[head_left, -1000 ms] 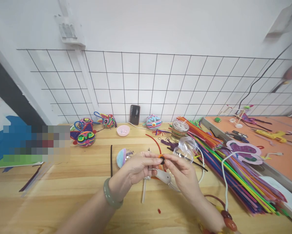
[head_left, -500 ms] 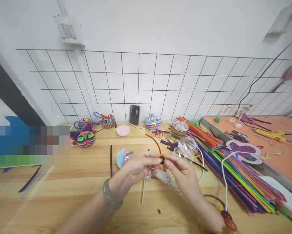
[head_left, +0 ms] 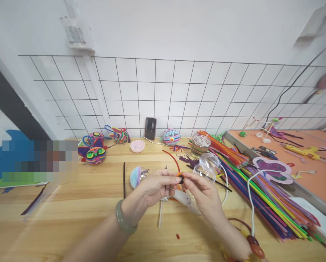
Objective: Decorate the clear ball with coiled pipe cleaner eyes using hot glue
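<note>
My left hand [head_left: 156, 187] and my right hand [head_left: 203, 193] meet over the table, both pinching a small black and orange coil of pipe cleaner [head_left: 181, 178] between thumbs and fingertips. Just below them lies a white glue gun [head_left: 181, 197] with a glue stick [head_left: 160, 214] poking out of its back. To the left of my hands sits a clear ball [head_left: 135, 177] partly wrapped in light blue and purple pipe cleaner. A red pipe cleaner [head_left: 173, 158] curves behind my fingers. One straight black pipe cleaner [head_left: 124, 182] lies farther left.
Many coloured pipe cleaners [head_left: 263, 196] spread along the right. Clear plastic half-shells [head_left: 206, 169] and a round jar [head_left: 201, 145] stand near them. At the back are a pink dish [head_left: 137, 146], a phone [head_left: 150, 128] and a striped ball [head_left: 171, 137]; finished colourful ornaments [head_left: 95, 155] lie left.
Almost nothing differs. Both hands keep their pinch on the small coil, with only a very slight shift of the fingers.
</note>
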`<state>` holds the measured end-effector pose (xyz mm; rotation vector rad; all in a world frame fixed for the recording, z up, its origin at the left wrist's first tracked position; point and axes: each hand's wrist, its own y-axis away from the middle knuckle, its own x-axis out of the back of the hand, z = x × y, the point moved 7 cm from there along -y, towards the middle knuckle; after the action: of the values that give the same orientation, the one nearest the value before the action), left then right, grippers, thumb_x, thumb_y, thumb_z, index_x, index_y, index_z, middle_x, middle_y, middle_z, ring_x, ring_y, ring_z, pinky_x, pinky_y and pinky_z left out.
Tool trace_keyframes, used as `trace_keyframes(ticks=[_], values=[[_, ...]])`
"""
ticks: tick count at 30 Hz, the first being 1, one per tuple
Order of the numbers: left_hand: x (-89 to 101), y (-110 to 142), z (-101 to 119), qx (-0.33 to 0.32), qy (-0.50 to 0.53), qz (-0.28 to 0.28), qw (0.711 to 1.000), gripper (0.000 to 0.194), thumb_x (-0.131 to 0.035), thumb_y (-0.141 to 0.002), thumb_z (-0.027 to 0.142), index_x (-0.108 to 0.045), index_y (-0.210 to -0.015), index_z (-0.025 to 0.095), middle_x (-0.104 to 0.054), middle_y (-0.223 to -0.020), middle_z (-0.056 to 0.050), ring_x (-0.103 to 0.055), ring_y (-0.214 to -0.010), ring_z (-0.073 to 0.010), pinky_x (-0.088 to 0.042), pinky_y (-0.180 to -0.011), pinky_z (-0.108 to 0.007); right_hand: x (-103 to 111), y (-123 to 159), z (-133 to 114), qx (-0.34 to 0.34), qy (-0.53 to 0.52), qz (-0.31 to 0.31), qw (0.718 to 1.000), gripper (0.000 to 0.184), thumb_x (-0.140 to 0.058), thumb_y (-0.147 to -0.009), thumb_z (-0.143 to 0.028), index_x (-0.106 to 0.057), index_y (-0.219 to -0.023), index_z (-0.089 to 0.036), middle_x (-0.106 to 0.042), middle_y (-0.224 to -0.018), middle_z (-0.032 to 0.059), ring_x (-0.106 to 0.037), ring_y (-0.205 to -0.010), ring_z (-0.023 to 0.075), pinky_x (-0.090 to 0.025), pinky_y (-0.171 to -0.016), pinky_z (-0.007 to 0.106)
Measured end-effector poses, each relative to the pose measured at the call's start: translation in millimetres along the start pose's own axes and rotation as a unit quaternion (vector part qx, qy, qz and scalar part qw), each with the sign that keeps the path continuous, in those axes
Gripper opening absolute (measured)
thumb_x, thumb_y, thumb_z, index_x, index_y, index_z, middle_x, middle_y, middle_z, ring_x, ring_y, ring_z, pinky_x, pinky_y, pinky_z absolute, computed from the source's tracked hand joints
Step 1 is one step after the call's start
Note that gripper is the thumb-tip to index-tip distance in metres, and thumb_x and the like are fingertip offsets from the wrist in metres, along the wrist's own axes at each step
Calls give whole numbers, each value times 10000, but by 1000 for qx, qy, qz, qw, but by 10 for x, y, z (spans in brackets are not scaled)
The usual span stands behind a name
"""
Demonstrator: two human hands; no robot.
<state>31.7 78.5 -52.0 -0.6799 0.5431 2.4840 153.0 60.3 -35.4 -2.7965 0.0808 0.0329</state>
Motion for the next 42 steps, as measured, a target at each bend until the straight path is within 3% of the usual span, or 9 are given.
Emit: trace_keyframes(ticks=[8, 24, 32, 37, 42], values=[[-32, 10, 19, 3, -1, -6, 1000, 199, -763, -612, 176, -685, -769, 83, -640, -670, -52, -566, -560, -84, -414, -554, -197, -2, -3, -16, 28, 17, -14, 999, 185, -593, -806, -318, -702, -914, -216, -653, -657, 16, -595, -616, 149, -516, -613, 293], [-14, 4, 34, -12, -6, -1, 1000, 143, -749, -628, 174, -674, -714, 88, -606, -608, -19, -535, -524, -59, -421, -535, -175, -16, -1, 28, 0, -14, -24, 1000, 193, -602, -803, -320, -683, -949, -225, -640, -675, 5, -594, -640, 148, -503, -642, 293], [100, 6, 61, -35, -57, 101, 993, 222, -798, -540, 205, -671, -693, 107, -605, -585, -8, -482, -466, -44, -364, -509, -190, -24, -3, 95, -8, -20, -10, 1000, 329, -643, -771, -307, -603, -1090, -238, -583, -744, -11, -548, -636, 123, -472, -619, 268], [50, 21, 79, -37, -68, 85, 993, 216, -787, -558, 215, -667, -692, 95, -582, -565, -7, -478, -471, -50, -347, -493, -190, -22, 9, 124, -10, 0, -11, 1000, 355, -636, -776, -307, -581, -1120, -241, -583, -785, -1, -550, -692, 133, -471, -656, 276], [20, 19, 97, -56, -32, 60, 996, 234, -702, -684, 334, -659, -713, 105, -599, -626, -39, -515, -541, -82, -378, -519, -203, 9, 11, 118, -21, -13, 15, 1000, 377, -655, -756, -325, -583, -1113, -227, -583, -788, 8, -557, -685, 140, -484, -649, 283]])
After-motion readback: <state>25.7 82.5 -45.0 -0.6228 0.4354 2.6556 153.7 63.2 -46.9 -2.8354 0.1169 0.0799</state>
